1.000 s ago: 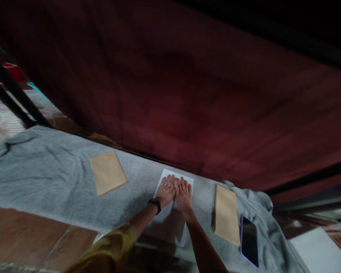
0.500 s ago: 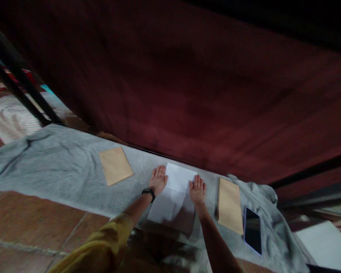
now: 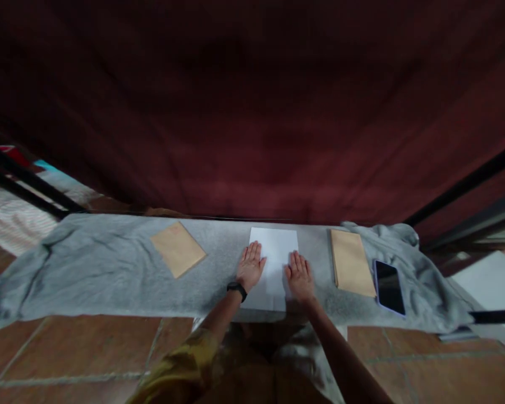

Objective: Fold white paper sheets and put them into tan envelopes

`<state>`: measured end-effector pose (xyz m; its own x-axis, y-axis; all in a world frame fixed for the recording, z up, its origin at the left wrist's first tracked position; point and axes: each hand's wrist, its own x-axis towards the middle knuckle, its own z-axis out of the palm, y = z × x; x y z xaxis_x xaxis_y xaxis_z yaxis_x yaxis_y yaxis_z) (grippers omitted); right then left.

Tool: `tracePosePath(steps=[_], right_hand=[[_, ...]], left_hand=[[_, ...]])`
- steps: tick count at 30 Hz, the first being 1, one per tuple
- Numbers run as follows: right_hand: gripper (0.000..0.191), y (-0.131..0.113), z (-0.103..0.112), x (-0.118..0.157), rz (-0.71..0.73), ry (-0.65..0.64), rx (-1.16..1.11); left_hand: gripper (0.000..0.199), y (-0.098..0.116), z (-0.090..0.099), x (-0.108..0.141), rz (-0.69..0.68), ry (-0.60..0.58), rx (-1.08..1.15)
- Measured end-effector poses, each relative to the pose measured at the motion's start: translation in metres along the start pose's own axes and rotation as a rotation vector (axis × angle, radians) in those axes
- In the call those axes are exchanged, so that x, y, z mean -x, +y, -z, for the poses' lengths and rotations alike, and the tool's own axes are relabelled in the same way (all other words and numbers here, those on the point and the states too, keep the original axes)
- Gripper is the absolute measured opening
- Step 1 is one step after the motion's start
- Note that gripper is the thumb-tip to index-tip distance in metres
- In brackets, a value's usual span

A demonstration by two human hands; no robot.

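Observation:
A white sheet of paper point(image 3: 278, 241) lies flat on the grey cloth in front of me, its lower part in shadow. My left hand point(image 3: 251, 267), with a dark band on the wrist, rests flat over the sheet's left edge, fingers stretched out. On the opposite side my right hand point(image 3: 301, 277) lies palm down along the right edge, its fingers also extended. Neither hand grips anything. A brown envelope point(image 3: 178, 250) sits at an angle to the left. To the right is a stack of brown envelopes point(image 3: 352, 262).
Beside the stack lies a phone point(image 3: 389, 287) with a dark screen. The grey cloth point(image 3: 109, 269) covers a long narrow surface, bunched at both ends. A dark red curtain point(image 3: 269, 140) hangs behind, with black bars point(image 3: 467, 182) at the sides. Tiled floor point(image 3: 96, 348) shows in front.
The camera view has turned and levelled. Both hands have slid from near the sheet's far end towards me, and the left now overlaps the paper more. The envelopes and phone stay put.

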<state>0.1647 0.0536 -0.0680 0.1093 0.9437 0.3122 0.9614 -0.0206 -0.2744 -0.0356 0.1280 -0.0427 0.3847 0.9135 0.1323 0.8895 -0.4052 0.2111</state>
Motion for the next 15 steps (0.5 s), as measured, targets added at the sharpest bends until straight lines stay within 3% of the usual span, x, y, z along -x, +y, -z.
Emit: tracePosePath(steps=[5, 10, 12, 15], right_hand=[[0.053, 0.0, 0.019, -0.012, -0.077, 0.015, -0.172], [0.055, -0.023, 0.049, -0.023, -0.097, 0.119, -0.28], [0.052, -0.039, 0.054, -0.015, -0.113, 0.054, -0.315], [0.046, -0.057, 0.067, 0.003, -0.174, -0.087, -0.394]], left_hand=[[0.061, -0.019, 0.009, 0.02, -0.037, 0.018, -0.051], [0.06, -0.008, 0.019, 0.023, 0.034, -0.036, -0.099], [0.06, 0.004, 0.021, 0.025, 0.039, -0.012, -0.098], [0.057, 0.022, 0.019, 0.035, -0.092, 0.042, -0.071]])
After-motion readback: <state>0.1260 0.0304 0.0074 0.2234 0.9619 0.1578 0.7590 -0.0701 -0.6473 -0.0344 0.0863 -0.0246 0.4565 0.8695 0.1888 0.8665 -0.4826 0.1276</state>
